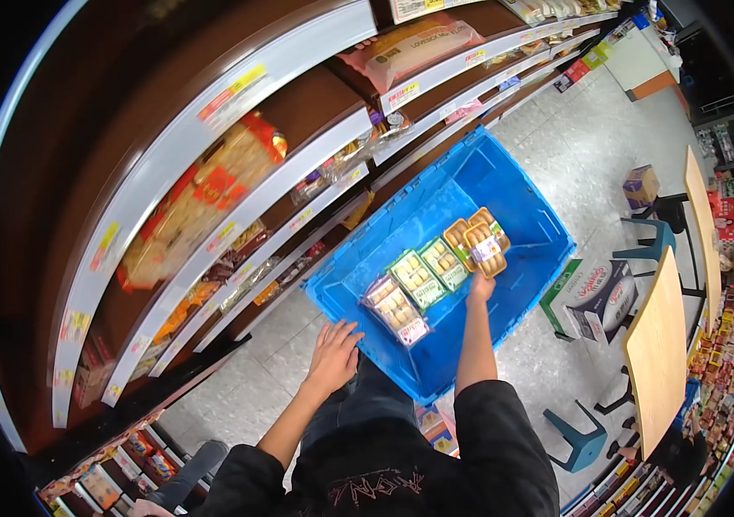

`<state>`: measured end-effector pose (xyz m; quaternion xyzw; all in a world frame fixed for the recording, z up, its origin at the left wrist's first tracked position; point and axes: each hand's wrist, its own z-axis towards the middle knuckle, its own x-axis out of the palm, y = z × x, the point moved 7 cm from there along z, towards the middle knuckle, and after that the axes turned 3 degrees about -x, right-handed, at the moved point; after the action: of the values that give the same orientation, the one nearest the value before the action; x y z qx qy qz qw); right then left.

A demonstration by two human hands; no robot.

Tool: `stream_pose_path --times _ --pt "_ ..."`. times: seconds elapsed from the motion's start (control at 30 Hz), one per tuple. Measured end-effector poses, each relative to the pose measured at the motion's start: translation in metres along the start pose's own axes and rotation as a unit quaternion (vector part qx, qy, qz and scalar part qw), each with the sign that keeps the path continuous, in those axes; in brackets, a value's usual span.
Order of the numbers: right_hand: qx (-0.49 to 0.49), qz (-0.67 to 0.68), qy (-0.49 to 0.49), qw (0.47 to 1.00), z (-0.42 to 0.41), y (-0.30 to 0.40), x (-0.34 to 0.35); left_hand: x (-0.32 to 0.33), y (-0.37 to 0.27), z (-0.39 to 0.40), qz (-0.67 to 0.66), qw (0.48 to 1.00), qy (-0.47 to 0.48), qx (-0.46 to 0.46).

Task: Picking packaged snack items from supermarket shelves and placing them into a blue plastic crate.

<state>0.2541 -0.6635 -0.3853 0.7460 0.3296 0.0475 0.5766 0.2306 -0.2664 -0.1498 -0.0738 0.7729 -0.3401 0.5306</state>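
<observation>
Before me is a blue plastic crate (522, 187) with a deep inside. My right hand (481, 289) reaches into it and grips the near end of a brown tray pack (486, 251) of round baked goods with a white and purple label. Similar brown tray packs (454, 240) lie partly under and beside it. Two green-edged packs (417, 279) of pale round pastries sit to their left, followed by purple-edged packs (394, 307) at the crate's left end. My left hand (334, 355) rests on the crate's near left rim, fingers spread.
Shelves (341, 136) with bagged breads (202, 200) run along the left. At right are a wooden tabletop (658, 349), blue stools (577, 436), a carton (606, 300) and a person (680, 452). Another person's leg (189, 475) shows at lower left.
</observation>
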Motion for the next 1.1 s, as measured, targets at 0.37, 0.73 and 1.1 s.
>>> stream_pose_path --times 0.37,0.73,1.1 --pt "-0.293 -0.326 0.354 0.826 -0.335 0.059 0.000 0.067 0.110 -0.156 -0.171 0.981 0.016 -0.089" --pt "-0.393 -0.471 0.334 0.716 -0.356 0.059 -0.031 0.187 0.343 -0.476 -0.337 0.763 0.014 -0.551" --pt "-0.299 -0.461 0.417 0.724 -0.340 0.053 -0.032 0.215 0.252 -0.393 -0.305 0.830 -0.065 -0.462"
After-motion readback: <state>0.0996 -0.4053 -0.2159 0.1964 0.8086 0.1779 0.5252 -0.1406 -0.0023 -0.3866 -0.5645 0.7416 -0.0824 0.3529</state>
